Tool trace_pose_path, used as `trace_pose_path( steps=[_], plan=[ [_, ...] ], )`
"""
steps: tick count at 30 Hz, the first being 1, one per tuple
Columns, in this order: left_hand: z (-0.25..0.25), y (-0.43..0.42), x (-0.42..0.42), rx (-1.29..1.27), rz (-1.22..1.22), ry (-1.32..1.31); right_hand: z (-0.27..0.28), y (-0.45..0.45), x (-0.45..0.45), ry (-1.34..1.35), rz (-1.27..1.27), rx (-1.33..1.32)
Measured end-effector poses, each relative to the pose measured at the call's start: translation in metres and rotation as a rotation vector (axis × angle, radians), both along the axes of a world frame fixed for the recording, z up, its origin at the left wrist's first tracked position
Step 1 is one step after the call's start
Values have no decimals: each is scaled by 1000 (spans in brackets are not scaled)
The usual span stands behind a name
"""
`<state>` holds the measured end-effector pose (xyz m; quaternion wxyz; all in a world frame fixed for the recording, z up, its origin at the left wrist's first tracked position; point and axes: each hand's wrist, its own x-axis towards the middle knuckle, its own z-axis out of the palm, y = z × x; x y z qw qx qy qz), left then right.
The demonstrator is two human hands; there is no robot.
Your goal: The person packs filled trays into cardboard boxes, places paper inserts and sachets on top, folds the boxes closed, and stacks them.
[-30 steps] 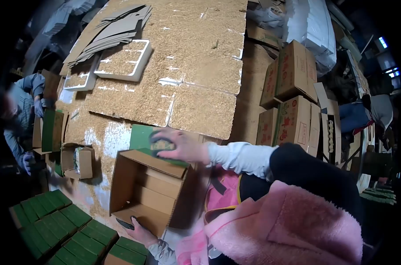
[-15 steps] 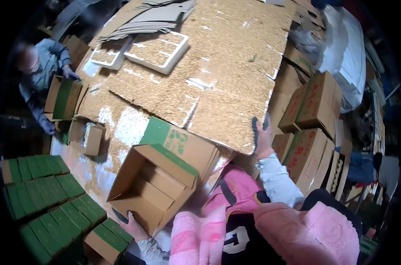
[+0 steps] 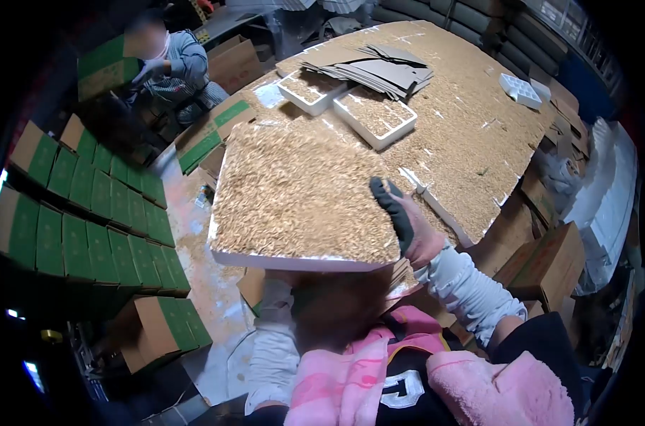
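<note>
A white foam tray [image 3: 304, 263] topped with grain-like husks [image 3: 301, 195] is lifted in front of me, above the table. My right hand [image 3: 407, 224], in a dark-fingered glove, grips its right edge with the fingers over the top. My left hand [image 3: 280, 276] reaches beneath the near side and bears the tray from below; its fingers are hidden by it. Under the tray, a cardboard box [image 3: 251, 287] shows only in part, and its inside is mostly covered.
More husk-covered trays [image 3: 471, 135] fill the table. Two white trays [image 3: 379, 138] and grey cardboard sheets [image 3: 379, 71] lie on top. Green boxes [image 3: 74, 238] stand stacked at left, brown cartons [image 3: 549, 266] at right. A co-worker [image 3: 187, 67] holds a green box [image 3: 109, 67] at upper left.
The husk-covered tray has been lifted from the table's near corner and moved left over the box. My left hand has left the box and gone under the tray. The co-worker has raised a box.
</note>
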<state>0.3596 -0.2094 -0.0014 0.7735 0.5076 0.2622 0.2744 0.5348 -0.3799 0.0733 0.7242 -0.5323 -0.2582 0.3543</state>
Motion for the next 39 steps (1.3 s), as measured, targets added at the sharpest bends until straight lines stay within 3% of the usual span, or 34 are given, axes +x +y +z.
trace_pose_path(
  steps=[1,2,4,6,8,10,11,12,16,20,22,24,25,26,28,29,32,33,36,38,39],
  plan=[
    [5,-7,-5,-6,20,-128,-7,13,-6,-181,16,-54],
    [7,-8,-9,-5,42,-204,-27,23,-8,-193,63,-32],
    [-1,1,-22,-22,92,-283,-2,15,-5,52,279,-160],
    [-22,24,-31,-58,116,-247,2,4,7,173,285,-235],
    [-49,47,-28,59,79,14,-17,-1,28,80,208,-235],
    [-64,50,-20,433,103,193,0,-10,39,-545,26,-696],
    [-58,45,-18,402,125,195,-13,-7,35,-420,-111,-672],
    [-52,43,-19,372,140,203,-10,-6,36,-433,-37,-592],
    [-56,44,-17,254,114,159,-3,0,35,-501,-31,-674],
    [-39,41,-14,415,138,203,-17,19,48,-361,-22,-566],
    [-47,43,-17,491,116,371,-9,24,49,-434,-77,-741],
    [-54,41,-19,537,163,346,-5,27,49,-514,-53,-727],
    [-27,38,-19,474,125,462,-5,27,48,-552,-36,-724],
    [-34,37,-19,530,176,374,-14,27,42,-366,-81,-633],
    [-27,31,-23,416,164,388,-57,8,41,-521,-65,-712],
    [-29,28,-27,348,141,445,-79,4,42,-433,-62,-647],
    [-27,19,-24,366,152,478,-103,7,36,-686,-11,-864],
    [-18,19,-22,269,118,582,-102,13,32,-771,-46,-864],
    [-24,56,-12,739,187,397,-100,18,33,-1073,-31,-962],
    [-39,135,6,665,272,337,-85,37,33,-1290,199,-1237],
    [-28,178,27,625,320,443,-85,45,35,-1328,333,-1332]
  ],
)
